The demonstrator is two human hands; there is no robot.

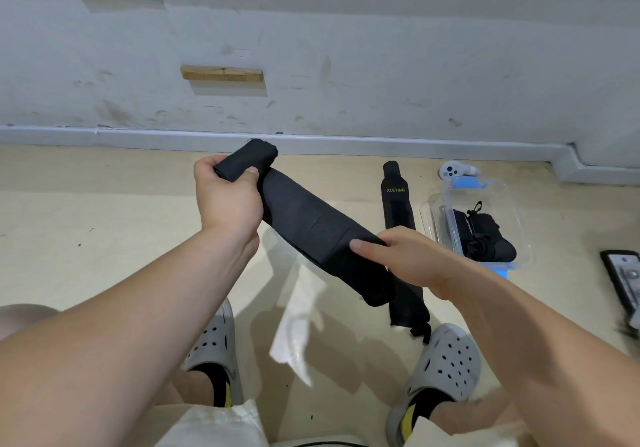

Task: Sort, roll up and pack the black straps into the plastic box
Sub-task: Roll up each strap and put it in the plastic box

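1. Between both hands, lifted clear of the floor, hangs the held strap: a broad black band running slantwise from upper left to lower right.
2. Left hand has its fingers and thumb curled round the rolled end, clamping the first turns of the coil.
3. Right hand grips the near end, thumb laid flat on top, the other fingers tucked under and out of sight.
4. Handling call: it looks soft and light, a matte woven fabric that sags a little between the grips, so not slippery and not fragile. It will likely spring open if the coil is released, so the best hold is on the roll itself with light tension from the free end.
5. Just beyond the right hand, a second strap lies flat on the floor, partly hidden by the held one; its far end carries yellow-green lettering that reads "XUEYING". No other writing is legible.
6. Right of that sits the plastic box, clear-walled with blue latches, already holding black packed pieces with a cord.
7. Behind the box rests a white controller; at the right edge, a dark device too cropped to identify.
8. Below the strap lies a white sheet, flanked by grey clogs.
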